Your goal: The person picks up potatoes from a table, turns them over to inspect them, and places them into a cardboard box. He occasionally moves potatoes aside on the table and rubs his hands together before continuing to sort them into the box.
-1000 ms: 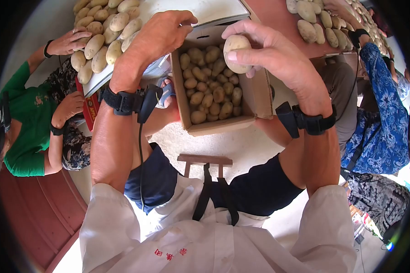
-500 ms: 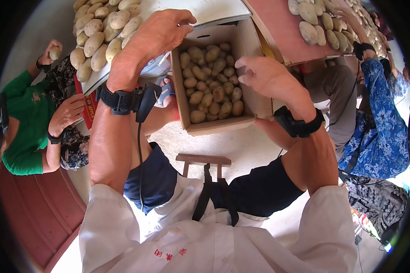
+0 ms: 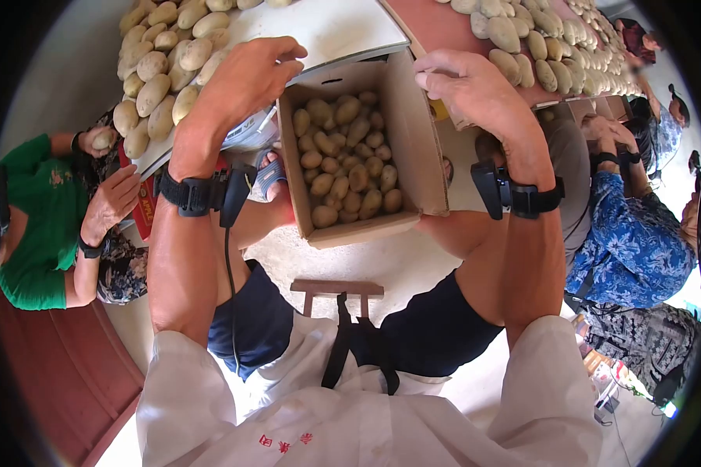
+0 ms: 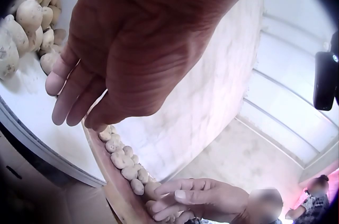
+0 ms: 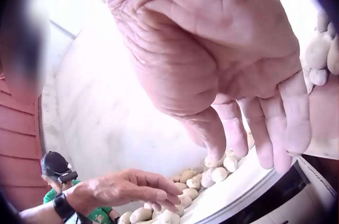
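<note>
In the head view the left hand hovers over the white table's near edge, its fingers loosely bent and holding nothing. Across the box, the right hand hangs above the box's right side, also empty. Between and below them stands an open cardboard box with many potatoes in it. The left wrist view shows the left hand with relaxed fingers above the white tabletop. Loosely extended fingers of the right hand appear in the right wrist view, with potatoes on the table beyond.
Potatoes are heaped on the white table at left, and more lie on the reddish table at right. A person in green sits at left, others in blue at right. A small wooden stool is below the box.
The right hand held a potato above the box a second ago; it then showed empty, and now it is higher, near the red table. The whole head view has shifted slightly.
</note>
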A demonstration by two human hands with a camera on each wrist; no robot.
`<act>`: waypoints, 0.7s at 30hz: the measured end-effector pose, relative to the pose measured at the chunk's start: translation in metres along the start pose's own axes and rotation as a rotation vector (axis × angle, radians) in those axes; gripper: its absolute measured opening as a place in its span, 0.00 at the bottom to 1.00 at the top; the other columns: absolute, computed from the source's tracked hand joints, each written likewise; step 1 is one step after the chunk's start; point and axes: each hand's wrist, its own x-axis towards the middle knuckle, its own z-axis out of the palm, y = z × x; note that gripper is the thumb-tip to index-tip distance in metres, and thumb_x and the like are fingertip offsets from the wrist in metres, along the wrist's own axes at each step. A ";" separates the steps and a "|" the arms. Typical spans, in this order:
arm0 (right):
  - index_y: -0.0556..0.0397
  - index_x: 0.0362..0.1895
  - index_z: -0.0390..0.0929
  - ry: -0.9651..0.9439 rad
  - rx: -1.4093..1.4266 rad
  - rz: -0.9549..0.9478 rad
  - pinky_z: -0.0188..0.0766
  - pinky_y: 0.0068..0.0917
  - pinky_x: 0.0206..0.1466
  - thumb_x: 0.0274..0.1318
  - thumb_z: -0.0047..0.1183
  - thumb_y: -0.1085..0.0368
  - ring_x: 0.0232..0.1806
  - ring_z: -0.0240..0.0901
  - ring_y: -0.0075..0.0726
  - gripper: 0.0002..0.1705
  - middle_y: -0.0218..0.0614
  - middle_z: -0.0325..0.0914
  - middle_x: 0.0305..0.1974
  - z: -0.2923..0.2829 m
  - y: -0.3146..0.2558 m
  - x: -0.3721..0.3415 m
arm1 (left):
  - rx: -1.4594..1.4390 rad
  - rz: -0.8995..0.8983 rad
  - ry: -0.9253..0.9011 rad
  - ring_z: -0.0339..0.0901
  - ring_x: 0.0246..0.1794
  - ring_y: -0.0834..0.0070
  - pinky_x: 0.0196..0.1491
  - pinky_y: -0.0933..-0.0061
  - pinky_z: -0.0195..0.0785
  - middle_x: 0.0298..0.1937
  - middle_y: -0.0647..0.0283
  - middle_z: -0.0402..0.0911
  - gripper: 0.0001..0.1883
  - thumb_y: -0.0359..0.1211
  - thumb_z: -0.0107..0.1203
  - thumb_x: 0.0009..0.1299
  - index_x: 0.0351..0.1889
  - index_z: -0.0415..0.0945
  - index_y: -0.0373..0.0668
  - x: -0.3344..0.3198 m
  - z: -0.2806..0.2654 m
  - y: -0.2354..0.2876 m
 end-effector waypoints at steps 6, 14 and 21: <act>0.58 0.53 0.84 0.129 0.233 0.144 0.75 0.32 0.50 0.66 0.57 0.57 0.43 0.80 0.33 0.20 0.40 0.84 0.40 -0.016 -0.020 -0.008 | -0.078 -0.074 -0.004 0.84 0.46 0.48 0.52 0.57 0.75 0.45 0.46 0.87 0.16 0.35 0.54 0.73 0.53 0.82 0.37 0.000 -0.004 0.006; 0.58 0.54 0.82 0.029 0.210 0.112 0.74 0.26 0.47 0.68 0.58 0.60 0.43 0.79 0.26 0.17 0.32 0.83 0.41 -0.014 -0.016 0.014 | -0.024 -0.089 -0.006 0.85 0.45 0.54 0.52 0.61 0.74 0.46 0.46 0.87 0.16 0.35 0.55 0.75 0.55 0.82 0.38 0.002 -0.003 0.007; 0.64 0.53 0.81 0.058 0.163 0.117 0.75 0.29 0.49 0.67 0.57 0.63 0.40 0.79 0.29 0.17 0.34 0.81 0.38 -0.005 -0.021 0.013 | -0.026 -0.151 -0.139 0.82 0.50 0.47 0.55 0.54 0.74 0.46 0.44 0.85 0.16 0.38 0.57 0.73 0.53 0.82 0.39 -0.008 -0.005 0.025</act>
